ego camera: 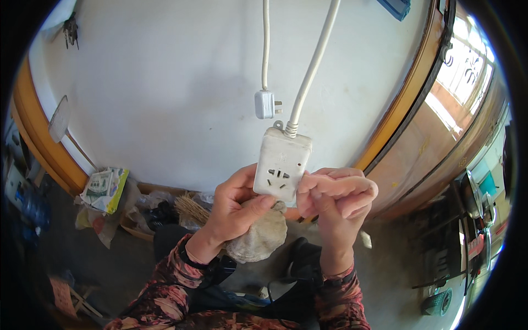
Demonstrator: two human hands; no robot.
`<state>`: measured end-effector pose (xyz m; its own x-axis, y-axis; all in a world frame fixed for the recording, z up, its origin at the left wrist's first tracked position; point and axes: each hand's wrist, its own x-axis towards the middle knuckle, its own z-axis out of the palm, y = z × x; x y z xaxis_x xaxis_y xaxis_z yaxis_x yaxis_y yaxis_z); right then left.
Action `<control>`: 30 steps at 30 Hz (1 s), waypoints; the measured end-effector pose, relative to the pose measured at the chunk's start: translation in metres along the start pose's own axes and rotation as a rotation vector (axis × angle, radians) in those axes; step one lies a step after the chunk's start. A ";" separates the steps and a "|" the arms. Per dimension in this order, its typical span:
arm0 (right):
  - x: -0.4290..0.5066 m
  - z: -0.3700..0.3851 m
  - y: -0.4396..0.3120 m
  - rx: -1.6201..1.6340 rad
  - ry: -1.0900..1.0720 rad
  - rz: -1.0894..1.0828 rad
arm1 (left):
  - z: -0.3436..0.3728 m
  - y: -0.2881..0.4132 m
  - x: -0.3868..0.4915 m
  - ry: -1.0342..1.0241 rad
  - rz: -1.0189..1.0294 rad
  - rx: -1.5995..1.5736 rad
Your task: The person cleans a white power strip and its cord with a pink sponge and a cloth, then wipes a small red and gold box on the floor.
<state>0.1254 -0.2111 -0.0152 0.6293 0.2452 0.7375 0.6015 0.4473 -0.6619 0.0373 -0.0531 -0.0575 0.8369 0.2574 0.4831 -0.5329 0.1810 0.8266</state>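
Note:
A white extension socket [284, 154] hangs on a thick white cord [312, 62] in front of the wall. My left hand [235, 210] grips its lower left corner, fingers partly hidden behind it. A dirty beige-grey cloth [260, 237] droops from under the left thumb. In my right hand [340, 227] is a folded pink cloth [342, 187], pressed to the socket's lower right edge. Just above the socket, a white plug [264, 104] with flat metal pins dangles apart from it on a thinner cord [266, 45]. Dark smudges mark the socket's face.
White wall [156, 82] lies behind. At its foot stand a cardboard box [138, 234] with plastic bags, a straw broom [192, 208] and a printed bag [105, 187]. A fly swatter [60, 119] leans left. Pans [474, 194] and a green basket [437, 303] are at right.

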 end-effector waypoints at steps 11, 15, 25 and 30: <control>0.000 0.007 -0.007 -0.334 -0.197 -0.252 | -0.008 0.004 0.000 0.000 -0.038 -0.131; -0.004 0.010 -0.014 -0.445 -0.209 -0.247 | -0.005 0.005 0.000 0.033 -0.098 -0.213; -0.001 0.018 -0.009 -0.432 -0.008 -0.293 | 0.010 0.014 0.000 0.051 -0.201 -0.194; 0.011 0.025 -0.007 -0.425 0.142 -0.363 | 0.006 0.013 0.000 0.011 -0.189 -0.159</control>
<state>0.1162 -0.1901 0.0006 0.3876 0.0096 0.9218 0.9178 0.0890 -0.3868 0.0314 -0.0563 -0.0453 0.9225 0.2151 0.3206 -0.3811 0.3739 0.8456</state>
